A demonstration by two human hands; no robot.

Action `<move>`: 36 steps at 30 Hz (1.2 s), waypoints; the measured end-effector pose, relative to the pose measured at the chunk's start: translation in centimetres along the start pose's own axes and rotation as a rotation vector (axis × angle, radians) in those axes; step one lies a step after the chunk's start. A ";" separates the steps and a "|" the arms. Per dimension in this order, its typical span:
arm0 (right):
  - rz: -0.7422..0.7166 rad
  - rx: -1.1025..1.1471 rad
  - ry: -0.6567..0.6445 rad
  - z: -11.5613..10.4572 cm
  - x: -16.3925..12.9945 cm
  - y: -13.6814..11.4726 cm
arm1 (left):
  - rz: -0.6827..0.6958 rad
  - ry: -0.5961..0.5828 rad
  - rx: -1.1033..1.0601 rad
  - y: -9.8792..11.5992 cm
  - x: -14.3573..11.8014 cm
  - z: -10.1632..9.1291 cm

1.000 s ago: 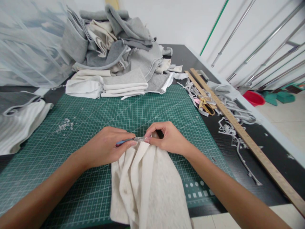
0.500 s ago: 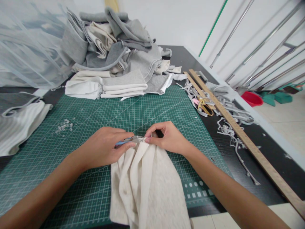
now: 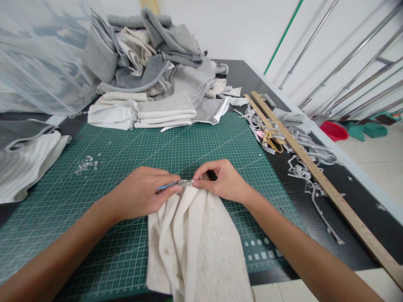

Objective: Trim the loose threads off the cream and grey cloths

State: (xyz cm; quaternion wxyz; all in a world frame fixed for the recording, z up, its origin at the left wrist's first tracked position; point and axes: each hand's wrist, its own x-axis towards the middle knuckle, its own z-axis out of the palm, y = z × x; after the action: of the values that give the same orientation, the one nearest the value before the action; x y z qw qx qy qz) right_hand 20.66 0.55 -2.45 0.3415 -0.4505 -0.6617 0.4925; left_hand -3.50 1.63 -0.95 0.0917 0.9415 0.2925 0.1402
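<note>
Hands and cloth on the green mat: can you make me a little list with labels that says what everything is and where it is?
left hand: left hand grips small thread snips, tips at the cloth's top edge
right hand: right hand pinches the top edge of the cream cloth
surface: green cutting mat
behind: fabric pile
right side: wooden ruler, gold scissors, fabric scraps

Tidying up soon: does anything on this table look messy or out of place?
Yes. Loose fabric strips tangle around the wooden ruler and scissors at the right, and small clippings litter the cutting mat.
</note>
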 end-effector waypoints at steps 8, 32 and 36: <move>-0.003 0.013 -0.007 -0.2 -0.2 0.2 | 0.016 0.003 -0.005 -0.2 0.0 -0.1; -0.020 0.003 0.001 -0.3 -0.2 -0.2 | -0.024 0.045 -0.051 -0.9 -0.4 -0.7; -0.030 -0.002 -0.003 -0.4 -0.2 -0.3 | -0.029 0.016 0.009 -0.6 -0.1 -0.3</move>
State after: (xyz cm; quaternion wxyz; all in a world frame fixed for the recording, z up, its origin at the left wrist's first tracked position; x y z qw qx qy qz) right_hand 21.01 0.46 -2.07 0.3474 -0.4401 -0.6696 0.4871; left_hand -4.05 2.11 -0.81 0.0872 0.9364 0.3074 0.1448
